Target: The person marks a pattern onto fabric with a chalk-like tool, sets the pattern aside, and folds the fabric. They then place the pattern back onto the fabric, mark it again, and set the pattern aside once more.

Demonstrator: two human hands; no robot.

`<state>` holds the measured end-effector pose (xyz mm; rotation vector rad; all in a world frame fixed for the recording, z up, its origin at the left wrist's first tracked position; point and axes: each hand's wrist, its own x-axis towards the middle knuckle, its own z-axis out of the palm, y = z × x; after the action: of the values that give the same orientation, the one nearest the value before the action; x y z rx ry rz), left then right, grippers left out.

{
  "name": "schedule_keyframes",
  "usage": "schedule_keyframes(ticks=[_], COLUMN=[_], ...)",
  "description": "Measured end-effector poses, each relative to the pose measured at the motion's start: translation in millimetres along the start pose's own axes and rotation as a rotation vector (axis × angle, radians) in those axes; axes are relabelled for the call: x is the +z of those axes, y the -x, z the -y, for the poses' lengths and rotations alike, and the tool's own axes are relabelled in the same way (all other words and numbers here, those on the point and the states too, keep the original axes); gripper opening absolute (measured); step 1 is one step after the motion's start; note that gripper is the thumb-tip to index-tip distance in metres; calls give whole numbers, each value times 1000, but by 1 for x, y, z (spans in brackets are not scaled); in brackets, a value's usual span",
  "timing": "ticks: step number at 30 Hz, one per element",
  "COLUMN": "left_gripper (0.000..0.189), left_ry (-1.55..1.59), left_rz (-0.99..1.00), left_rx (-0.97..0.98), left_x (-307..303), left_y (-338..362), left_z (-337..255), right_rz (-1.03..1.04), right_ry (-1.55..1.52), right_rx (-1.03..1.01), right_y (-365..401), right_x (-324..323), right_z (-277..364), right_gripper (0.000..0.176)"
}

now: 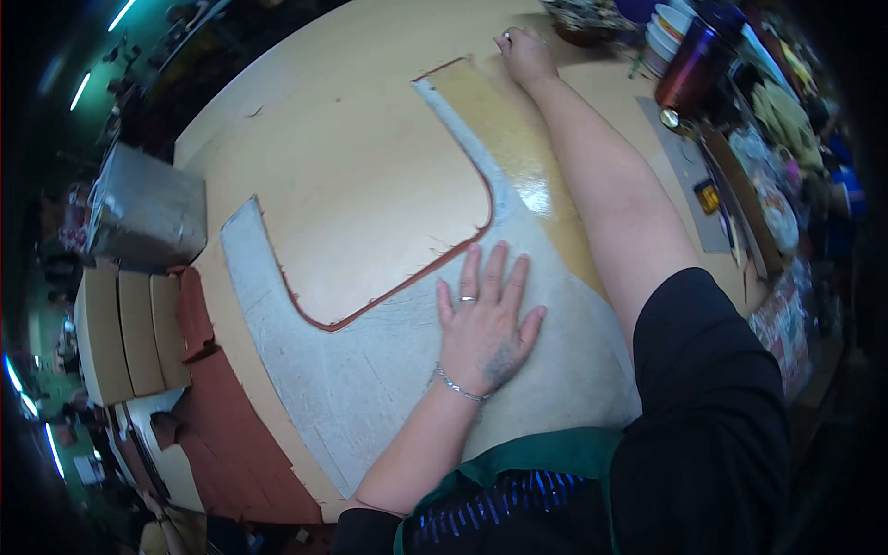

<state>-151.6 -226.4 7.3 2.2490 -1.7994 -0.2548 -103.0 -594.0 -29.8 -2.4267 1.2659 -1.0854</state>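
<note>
A large U-shaped grey-white piece (370, 370) with a reddish-brown edge lies flat on a round tan table (351, 157). My left hand (486, 324) rests palm down on the bottom of the U, fingers spread, with a ring and a bracelet on it. My right hand (525, 54) reaches far across the table and presses on the far tip of the piece's right limb, where a glossy yellowish strip (499, 139) runs. Neither hand holds anything.
A dark red metal bottle (694, 69), stacked bowls (668, 32) and cluttered small items crowd the table's right side. A grey box (148, 208), cardboard boxes (125, 338) and reddish-brown material (231, 435) sit to the left, below the table edge.
</note>
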Motion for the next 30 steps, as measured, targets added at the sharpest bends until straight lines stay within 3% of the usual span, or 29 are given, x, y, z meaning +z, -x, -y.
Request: schedule_keyframes(ticks=[1,4,7,12,13,15,17,19,21,24,27,30], left_gripper=[53,53,53,46,42,35,27,27,27,35,45,53], left_ry=[-4,-6,-34,-18,201,625,578,580,293,239,-13,-29], left_rz=[11,13,-1,-72,-187,-411,-666,-770,-739,-459,-321,-453], left_rx=[0,0,9,29,102,251,105,-34,-187,-115,-205,-540], left_x=[0,1,4,2,8,19,0,-20,-41,-50,-42,-28], left_y=[-1,-1,0,3,1,4,34,79,128,159,173,202], left_z=[-1,-3,-2,-5,5,38,55,98,116,89,54,95], right_rz=[-55,61,104,141,163,205,302,427,437,393,380,404], right_ry=[-21,-452,-904,-1278,-1345,-1379,-1258,-981,-850,-787,-774,-815], right_rx=[51,287,399,520,526,661,715,694,624,452,369,412], right_y=[5,40,91,185,195,209,215,220,231,262,293,301], right_x=[-12,-49,-86,-163,-173,-195,-210,-218,-238,-264,-280,-277], right_z=[-14,-37,-38,-34,-35,-31,-34,-42,-27,-16,-25,-36], right_gripper=[27,26,24,17,16,15,15,15,17,20,23,23])
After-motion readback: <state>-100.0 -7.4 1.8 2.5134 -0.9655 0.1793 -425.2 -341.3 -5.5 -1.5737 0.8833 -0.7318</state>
